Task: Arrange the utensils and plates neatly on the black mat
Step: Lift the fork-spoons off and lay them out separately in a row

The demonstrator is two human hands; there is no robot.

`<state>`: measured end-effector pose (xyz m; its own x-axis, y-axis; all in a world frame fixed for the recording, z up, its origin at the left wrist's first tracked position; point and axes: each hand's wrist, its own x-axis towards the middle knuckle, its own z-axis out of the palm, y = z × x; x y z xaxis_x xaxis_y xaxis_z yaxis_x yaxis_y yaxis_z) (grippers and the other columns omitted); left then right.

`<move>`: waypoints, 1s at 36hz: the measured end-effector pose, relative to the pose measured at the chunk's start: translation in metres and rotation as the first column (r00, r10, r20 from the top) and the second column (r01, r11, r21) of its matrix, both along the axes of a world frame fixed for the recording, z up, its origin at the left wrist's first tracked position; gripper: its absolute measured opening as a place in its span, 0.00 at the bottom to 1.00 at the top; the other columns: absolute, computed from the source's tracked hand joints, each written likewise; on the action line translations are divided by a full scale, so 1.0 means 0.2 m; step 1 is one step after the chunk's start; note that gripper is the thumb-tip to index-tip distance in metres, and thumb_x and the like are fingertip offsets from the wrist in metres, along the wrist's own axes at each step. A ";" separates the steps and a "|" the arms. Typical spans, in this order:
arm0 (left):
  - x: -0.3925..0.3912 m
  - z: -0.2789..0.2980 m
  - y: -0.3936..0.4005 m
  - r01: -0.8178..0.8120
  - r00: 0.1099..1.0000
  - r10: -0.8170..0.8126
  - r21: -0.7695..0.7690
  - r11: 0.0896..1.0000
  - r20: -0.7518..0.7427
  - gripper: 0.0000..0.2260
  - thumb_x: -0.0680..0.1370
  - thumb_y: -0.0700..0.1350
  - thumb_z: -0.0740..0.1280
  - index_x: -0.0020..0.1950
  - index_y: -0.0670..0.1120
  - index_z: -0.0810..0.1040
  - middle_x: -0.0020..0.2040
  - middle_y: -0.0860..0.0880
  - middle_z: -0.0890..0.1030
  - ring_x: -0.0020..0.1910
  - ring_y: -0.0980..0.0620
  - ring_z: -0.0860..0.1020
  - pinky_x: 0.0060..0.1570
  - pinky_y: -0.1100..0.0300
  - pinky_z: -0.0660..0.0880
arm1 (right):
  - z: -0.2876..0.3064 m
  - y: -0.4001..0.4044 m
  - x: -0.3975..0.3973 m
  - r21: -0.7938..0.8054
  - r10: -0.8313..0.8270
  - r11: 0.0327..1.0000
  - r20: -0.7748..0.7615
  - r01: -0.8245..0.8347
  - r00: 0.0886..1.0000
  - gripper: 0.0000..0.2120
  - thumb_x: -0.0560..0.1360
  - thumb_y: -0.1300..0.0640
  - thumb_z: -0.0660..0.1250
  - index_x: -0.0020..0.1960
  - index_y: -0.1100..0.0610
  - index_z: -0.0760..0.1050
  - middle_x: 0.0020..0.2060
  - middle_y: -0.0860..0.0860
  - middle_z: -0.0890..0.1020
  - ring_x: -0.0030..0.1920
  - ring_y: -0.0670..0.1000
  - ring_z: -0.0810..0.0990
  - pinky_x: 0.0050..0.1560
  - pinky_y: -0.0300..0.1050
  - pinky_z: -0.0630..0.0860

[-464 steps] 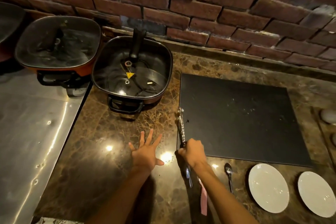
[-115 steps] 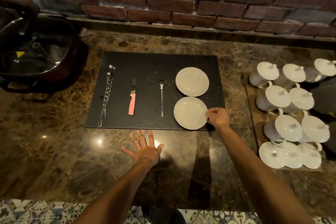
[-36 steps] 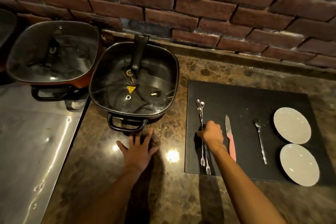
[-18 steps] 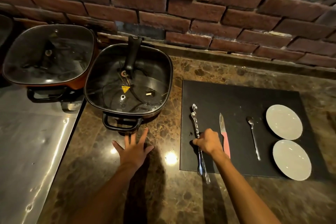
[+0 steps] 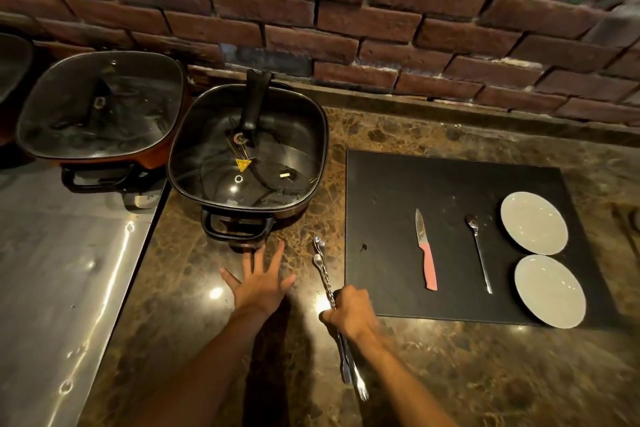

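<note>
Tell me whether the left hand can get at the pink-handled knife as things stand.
Probably not directly: the left hand lies flat on the counter left of the mat, and the right hand, with the forks in its grip, sits between it and the knife.

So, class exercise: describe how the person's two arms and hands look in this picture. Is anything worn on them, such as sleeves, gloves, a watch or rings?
Both forearms are bare up to the frame's bottom edge, with no sleeves in view. The left hand and the right hand wear no gloves. No watch, bracelet or ring shows on either wrist or on the visible fingers, though the light is dim.
</note>
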<state>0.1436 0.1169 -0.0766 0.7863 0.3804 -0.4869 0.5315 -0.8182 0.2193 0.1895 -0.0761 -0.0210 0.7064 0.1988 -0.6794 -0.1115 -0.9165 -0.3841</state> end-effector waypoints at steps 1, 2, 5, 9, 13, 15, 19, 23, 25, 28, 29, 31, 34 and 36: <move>-0.02 0.00 -0.01 0.002 1.000 -0.002 -0.006 1.000 -0.001 0.34 0.77 0.71 0.50 0.78 0.67 0.37 0.82 0.52 0.43 0.80 0.44 0.40 0.67 0.24 0.35 | 0.00 0.00 -0.02 -0.007 0.003 1.000 0.009 -0.003 1.000 0.13 0.66 0.52 0.74 0.43 0.61 0.78 0.39 0.54 0.81 0.36 0.51 0.80 0.31 0.42 0.71; -0.03 -0.01 -0.02 0.004 1.000 -0.004 -0.010 1.000 -0.004 0.34 0.77 0.71 0.49 0.77 0.67 0.36 0.82 0.52 0.41 0.80 0.44 0.38 0.67 0.24 0.35 | 0.00 0.00 -0.04 -0.008 0.007 1.000 0.020 -0.007 1.000 0.14 0.66 0.52 0.73 0.43 0.62 0.77 0.41 0.55 0.81 0.39 0.53 0.81 0.33 0.43 0.71; -0.09 -0.02 -0.05 0.024 1.000 -0.024 -0.015 1.000 -0.010 0.34 0.77 0.72 0.48 0.76 0.66 0.32 0.82 0.52 0.35 0.80 0.44 0.34 0.67 0.23 0.35 | 0.00 0.00 -0.09 -0.024 0.029 0.999 0.043 -0.028 0.999 0.13 0.66 0.52 0.73 0.42 0.60 0.76 0.43 0.57 0.81 0.39 0.55 0.79 0.35 0.45 0.72; -0.19 -0.03 -0.10 0.044 0.999 -0.045 -0.031 0.999 -0.004 0.34 0.77 0.72 0.47 0.72 0.68 0.27 0.80 0.52 0.31 0.79 0.44 0.32 0.66 0.23 0.35 | 0.00 -0.01 -0.17 -0.072 0.069 0.995 0.059 -0.064 0.996 0.11 0.67 0.54 0.72 0.44 0.61 0.78 0.44 0.58 0.83 0.44 0.58 0.83 0.40 0.47 0.76; -0.27 -0.04 -0.15 0.065 0.997 -0.066 -0.028 0.997 -0.026 0.35 0.76 0.73 0.47 0.68 0.69 0.21 0.76 0.54 0.26 0.79 0.44 0.31 0.65 0.23 0.33 | -0.01 -0.05 -0.26 -0.088 0.068 0.994 0.080 -0.061 0.994 0.12 0.68 0.53 0.71 0.48 0.60 0.78 0.48 0.58 0.83 0.49 0.59 0.81 0.44 0.48 0.76; -0.31 -0.03 -0.18 0.069 0.997 -0.070 -0.027 0.997 -0.044 0.35 0.76 0.73 0.46 0.68 0.68 0.21 0.75 0.54 0.24 0.78 0.45 0.30 0.64 0.23 0.32 | 0.00 -0.07 -0.29 -0.095 0.072 0.993 0.087 -0.063 0.994 0.13 0.69 0.53 0.70 0.50 0.60 0.79 0.50 0.58 0.82 0.51 0.59 0.81 0.46 0.48 0.77; -0.38 -0.01 -0.24 0.074 0.995 -0.076 -0.043 0.996 -0.067 0.36 0.76 0.74 0.46 0.70 0.67 0.23 0.74 0.55 0.22 0.77 0.46 0.27 0.65 0.22 0.33 | 0.01 -0.10 -0.34 -0.067 0.073 0.996 0.103 -0.066 0.992 0.12 0.71 0.56 0.68 0.51 0.61 0.77 0.50 0.59 0.81 0.51 0.59 0.80 0.48 0.49 0.77; -0.44 0.03 -0.29 0.075 0.992 -0.080 -0.057 0.996 -0.094 0.38 0.76 0.73 0.49 0.71 0.65 0.24 0.73 0.54 0.22 0.76 0.46 0.27 0.66 0.21 0.37 | 0.01 -0.14 -0.37 0.009 0.036 0.999 0.112 -0.037 0.993 0.09 0.72 0.60 0.65 0.49 0.64 0.77 0.47 0.60 0.82 0.48 0.60 0.82 0.47 0.51 0.80; -0.46 0.05 -0.32 0.077 0.991 -0.084 -0.070 0.995 -0.102 0.39 0.77 0.72 0.50 0.72 0.64 0.24 0.72 0.54 0.22 0.76 0.45 0.27 0.67 0.21 0.37 | 0.01 -0.16 -0.39 0.022 0.047 0.998 0.131 -0.050 0.990 0.09 0.74 0.59 0.64 0.48 0.64 0.77 0.47 0.61 0.82 0.48 0.60 0.82 0.47 0.51 0.79; -0.47 0.07 -0.35 0.069 0.990 -0.079 -0.093 0.993 -0.114 0.40 0.77 0.72 0.52 0.72 0.63 0.24 0.72 0.53 0.22 0.76 0.44 0.27 0.67 0.22 0.36 | 0.00 -0.20 -0.40 0.048 0.046 0.997 0.151 -0.054 0.988 0.09 0.76 0.57 0.63 0.48 0.63 0.77 0.46 0.60 0.82 0.47 0.60 0.82 0.46 0.50 0.79; -0.47 0.08 -0.36 0.065 0.990 -0.076 -0.097 0.993 -0.122 0.41 0.77 0.72 0.53 0.72 0.63 0.24 0.72 0.53 0.22 0.76 0.44 0.26 0.67 0.22 0.36 | -0.01 -0.21 -0.40 0.063 0.040 0.997 0.149 -0.050 0.988 0.09 0.76 0.56 0.64 0.48 0.62 0.77 0.46 0.60 0.83 0.47 0.59 0.82 0.47 0.50 0.79; -0.47 0.08 -0.37 0.054 0.989 -0.067 -0.100 0.994 -0.135 0.41 0.76 0.72 0.53 0.72 0.63 0.24 0.73 0.53 0.22 0.76 0.44 0.26 0.66 0.22 0.36 | -0.02 -0.23 -0.41 0.085 0.039 0.995 0.134 -0.050 0.990 0.09 0.76 0.54 0.65 0.48 0.60 0.77 0.46 0.58 0.83 0.47 0.57 0.82 0.47 0.49 0.80; -0.46 0.09 -0.39 0.042 0.989 -0.055 -0.100 0.994 -0.138 0.42 0.76 0.73 0.53 0.72 0.62 0.24 0.73 0.53 0.22 0.76 0.43 0.26 0.66 0.21 0.35 | -0.03 -0.27 -0.39 0.100 0.047 0.993 0.102 -0.057 0.994 0.09 0.77 0.51 0.68 0.49 0.57 0.77 0.46 0.55 0.83 0.47 0.55 0.82 0.47 0.46 0.78; -0.46 0.09 -0.39 0.042 0.989 -0.055 -0.097 0.994 -0.136 0.42 0.76 0.73 0.52 0.73 0.61 0.24 0.74 0.52 0.22 0.76 0.43 0.26 0.66 0.21 0.36 | -0.03 -0.30 -0.36 0.110 0.046 0.992 0.105 -0.057 0.993 0.08 0.76 0.51 0.68 0.47 0.55 0.76 0.44 0.54 0.84 0.46 0.54 0.82 0.46 0.44 0.76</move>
<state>0.0511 0.0387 -0.0590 0.7251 0.2910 -0.6241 0.5223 -0.8231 0.2230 0.1169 -0.1356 -0.0277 0.7578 0.3078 -0.5754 -0.0200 -0.8703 -0.4920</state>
